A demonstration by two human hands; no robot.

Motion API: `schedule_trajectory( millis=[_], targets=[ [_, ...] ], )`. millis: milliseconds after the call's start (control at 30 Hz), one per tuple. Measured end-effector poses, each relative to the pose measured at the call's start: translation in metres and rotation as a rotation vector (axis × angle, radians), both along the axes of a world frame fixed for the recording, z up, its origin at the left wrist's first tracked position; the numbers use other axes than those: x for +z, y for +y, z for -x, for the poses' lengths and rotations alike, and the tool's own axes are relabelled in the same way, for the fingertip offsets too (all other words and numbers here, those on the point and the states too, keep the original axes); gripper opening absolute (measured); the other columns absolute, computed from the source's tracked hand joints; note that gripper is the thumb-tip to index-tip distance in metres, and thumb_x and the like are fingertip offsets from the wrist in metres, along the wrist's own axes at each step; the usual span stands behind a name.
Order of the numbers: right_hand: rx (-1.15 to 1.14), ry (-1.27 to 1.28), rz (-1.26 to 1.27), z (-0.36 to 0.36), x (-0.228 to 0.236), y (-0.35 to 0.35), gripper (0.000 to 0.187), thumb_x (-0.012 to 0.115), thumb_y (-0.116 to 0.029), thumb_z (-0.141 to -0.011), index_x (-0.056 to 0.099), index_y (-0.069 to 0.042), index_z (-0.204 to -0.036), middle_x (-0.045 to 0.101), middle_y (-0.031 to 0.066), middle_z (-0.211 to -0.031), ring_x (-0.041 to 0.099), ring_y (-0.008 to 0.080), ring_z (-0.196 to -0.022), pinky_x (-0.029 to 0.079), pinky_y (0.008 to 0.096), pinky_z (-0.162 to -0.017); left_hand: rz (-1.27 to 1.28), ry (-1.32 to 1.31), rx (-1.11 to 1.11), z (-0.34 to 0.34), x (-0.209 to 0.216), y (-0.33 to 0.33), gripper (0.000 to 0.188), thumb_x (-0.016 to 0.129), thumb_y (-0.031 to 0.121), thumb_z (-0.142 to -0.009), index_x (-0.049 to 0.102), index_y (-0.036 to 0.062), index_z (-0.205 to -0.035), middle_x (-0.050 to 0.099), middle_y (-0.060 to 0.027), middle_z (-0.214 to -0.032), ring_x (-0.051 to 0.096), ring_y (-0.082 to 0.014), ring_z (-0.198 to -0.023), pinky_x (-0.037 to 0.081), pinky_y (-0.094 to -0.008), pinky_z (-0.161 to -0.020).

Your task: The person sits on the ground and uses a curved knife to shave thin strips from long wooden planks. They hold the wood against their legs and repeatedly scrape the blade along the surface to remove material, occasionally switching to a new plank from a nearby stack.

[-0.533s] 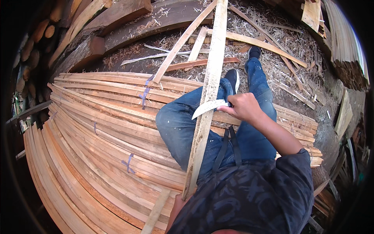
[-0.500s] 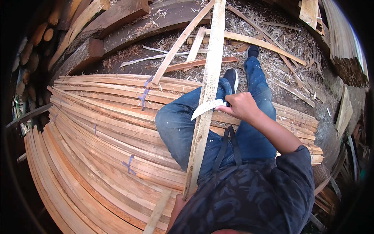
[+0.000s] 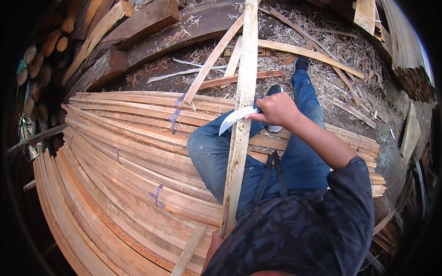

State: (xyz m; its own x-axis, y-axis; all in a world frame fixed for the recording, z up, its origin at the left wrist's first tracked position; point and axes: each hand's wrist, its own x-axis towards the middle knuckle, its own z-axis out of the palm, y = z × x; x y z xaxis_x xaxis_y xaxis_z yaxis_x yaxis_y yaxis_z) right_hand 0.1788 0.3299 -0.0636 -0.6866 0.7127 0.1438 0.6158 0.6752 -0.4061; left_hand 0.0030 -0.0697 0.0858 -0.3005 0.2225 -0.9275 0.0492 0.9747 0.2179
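Observation:
A long pale wooden slat slants up from my waist, passes over my bent leg and runs out past the top of the view. In my right hand is a knife with a broad, curved, light blade. Its fingers are closed round the dark handle, and the blade lies across the slat, its tip pointing left. Low in the view, my left hand grips the slat's near end; my shirt and the wood hide most of its fingers.
Bundles of sawn slats, bound with purple ties, lie under and left of me. Thick timbers and stacked round logs stand at the far left. Wood shavings and loose strips cover the ground ahead.
My right hand has slid the knife farther up the slat, away from me, and the blade now tilts more steeply. The left hand stays at the near end. The view has shifted slightly.

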Motion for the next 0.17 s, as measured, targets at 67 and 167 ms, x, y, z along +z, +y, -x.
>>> schedule_trajectory(
  millis=[67,167],
  targets=[
    [-0.125,-0.009,-0.097,-0.016,-0.020,0.043,0.064,0.057,-0.068,-0.081,0.065,-0.007,-0.062,0.058,0.0115,-0.049,0.062,0.0296,-0.047,0.049,0.0392,-0.045,0.037,-0.034,-0.052,0.010,-0.009,-0.008,0.038,0.068,0.023,-0.085,0.066,-0.0015,-0.114,0.070,-0.0155,-0.102,0.065,-0.0212,-0.101,0.048,-0.0343,-0.087],
    [-0.275,0.051,-0.070,-0.020,-0.043,0.053,0.061,0.056,-0.066,-0.084,0.070,-0.009,-0.068,0.062,0.0108,-0.056,0.063,0.0278,-0.051,0.050,0.0386,-0.048,0.045,-0.057,-0.143,0.051,-0.042,-0.080,0.040,0.071,0.024,-0.087,0.065,-0.0036,-0.116,0.071,-0.0176,-0.099,0.067,-0.0187,-0.101,0.050,-0.0312,-0.088]
  ],
)
